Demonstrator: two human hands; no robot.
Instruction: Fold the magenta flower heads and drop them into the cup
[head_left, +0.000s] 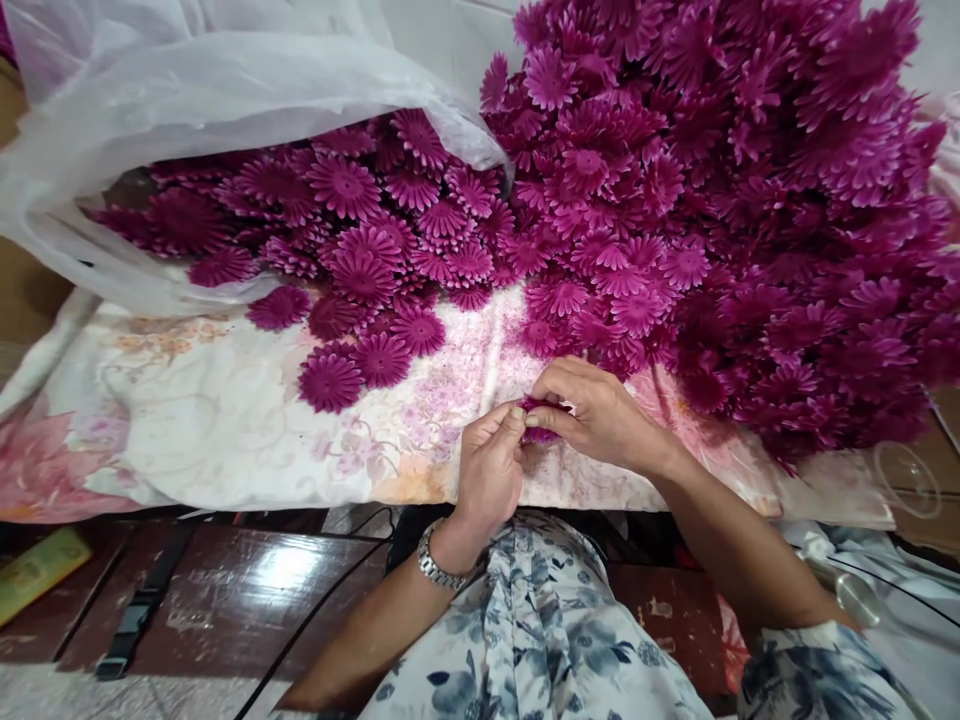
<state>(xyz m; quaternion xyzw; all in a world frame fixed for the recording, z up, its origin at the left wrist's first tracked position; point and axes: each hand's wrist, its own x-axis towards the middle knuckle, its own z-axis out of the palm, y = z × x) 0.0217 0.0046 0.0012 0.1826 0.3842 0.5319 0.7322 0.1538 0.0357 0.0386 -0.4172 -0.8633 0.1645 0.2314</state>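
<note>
From the head camera, looking down, both hands meet just in front of the big heap of magenta fabric daisies point(750, 200), which serves here as the landmark. The left hand point(489, 470) pinches with thumb and fingertips at the near edge of a single magenta flower piece point(541, 420), and the right hand point(592, 410) arches over the same piece from the heap's side, its fingers curled down on it; so each grip is clenched on that one flower, which is mostly hidden between the fingers, and it sits low over the cloth, just short of the heap's front edge. Held between two pinches like this, the small, limp piece seems to be steadied on one side while the other side works it. The heap rises to the far right of the hands, close enough, I judge, that a fresh piece lies within easy reach. Left of the heap, a clear plastic bag point(187, 110) lies open with more flat daisies spilling from its mouth, and a few loose daisies point(330, 382) lie apart on the floral printed cloth point(187, 430) that is spread under everything, probably to keep the pieces clean and together. A metal wristwatch point(437, 565) circles the left wrist. Nearer than the cloth, a dark glossy floor point(247, 590) shows, with a black strap point(131, 620) lying on it.
</note>
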